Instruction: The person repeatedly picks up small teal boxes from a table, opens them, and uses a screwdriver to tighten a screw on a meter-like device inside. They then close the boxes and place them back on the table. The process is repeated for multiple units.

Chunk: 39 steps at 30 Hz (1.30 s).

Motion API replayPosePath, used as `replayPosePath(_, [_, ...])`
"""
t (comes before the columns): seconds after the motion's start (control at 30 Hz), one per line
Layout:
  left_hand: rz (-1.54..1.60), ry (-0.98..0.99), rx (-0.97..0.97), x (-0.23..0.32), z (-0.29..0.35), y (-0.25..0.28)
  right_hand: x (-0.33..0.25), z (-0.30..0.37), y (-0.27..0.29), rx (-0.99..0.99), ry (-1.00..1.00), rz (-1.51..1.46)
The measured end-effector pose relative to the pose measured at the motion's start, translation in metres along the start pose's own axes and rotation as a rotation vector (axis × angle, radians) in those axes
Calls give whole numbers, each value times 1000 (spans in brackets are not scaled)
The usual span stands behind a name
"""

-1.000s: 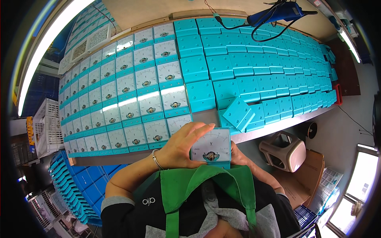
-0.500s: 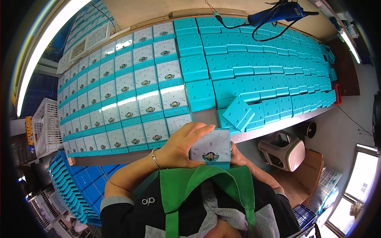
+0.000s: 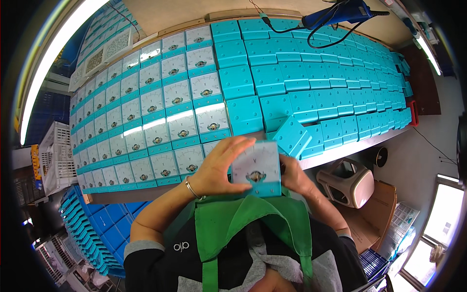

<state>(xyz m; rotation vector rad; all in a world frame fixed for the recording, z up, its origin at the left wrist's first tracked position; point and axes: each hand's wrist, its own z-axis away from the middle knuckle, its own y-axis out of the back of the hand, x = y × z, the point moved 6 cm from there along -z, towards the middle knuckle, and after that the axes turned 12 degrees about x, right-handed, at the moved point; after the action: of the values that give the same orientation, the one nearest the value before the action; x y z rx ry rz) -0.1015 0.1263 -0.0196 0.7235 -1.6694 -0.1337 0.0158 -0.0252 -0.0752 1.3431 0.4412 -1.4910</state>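
Observation:
A square panel meter with a white dial face and turquoise body is held up in front of my chest, over the table's front edge. My left hand grips its left side, thumb near the lower edge and fingers along the top corner. At the right side, my right hand holds the meter too, its fingertips partly hidden behind it. Beyond my hands, a loose turquoise cover lies tilted on the row of covers. Left of them stand rows of similar meters, dial faces up.
Rows of turquoise covers fill the table's right part. A blue power tool with a black cord hangs over the far side. Trays of small parts sit far left. A beige stool and cardboard box stand right of the table.
Both hands have raised the meter slightly away from my chest. It now looks larger, and more of its turquoise lower edge shows.

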Motion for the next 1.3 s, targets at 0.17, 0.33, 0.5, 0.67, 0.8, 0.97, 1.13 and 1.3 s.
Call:
replayPosePath(0.17, [-62, 80, 89, -42, -9, -5, -55, -1, 48, 385, 290, -240])
replayPosePath(0.33, [-46, -36, 91, -33, -18, -12, -88, 6, 31, 342, 520, -408])
replayPosePath(0.5, [-34, -26, 93, -31, -17, -10, -85, 2, 27, 381, 572, -383])
replayPosePath(0.67, [-66, -12, 94, -31, -14, -11, -77, 1, 24, 488, 585, -268])
replayPosePath(0.8, [-101, -9, 100, -30, -14, -11, -79, 4, 22, 543, 641, -102])
replayPosePath(0.97, [-101, -22, 103, -31, -13, -12, -101, 1, 24, 448, 695, 0])
replayPosePath(1.13, [-92, 1, 123, -32, -10, -9, -113, 2, 27, 420, 729, 170])
replayPosePath(1.3, [-90, -37, 126, -30, -11, -11, -106, 7, 25, 528, 781, 163])
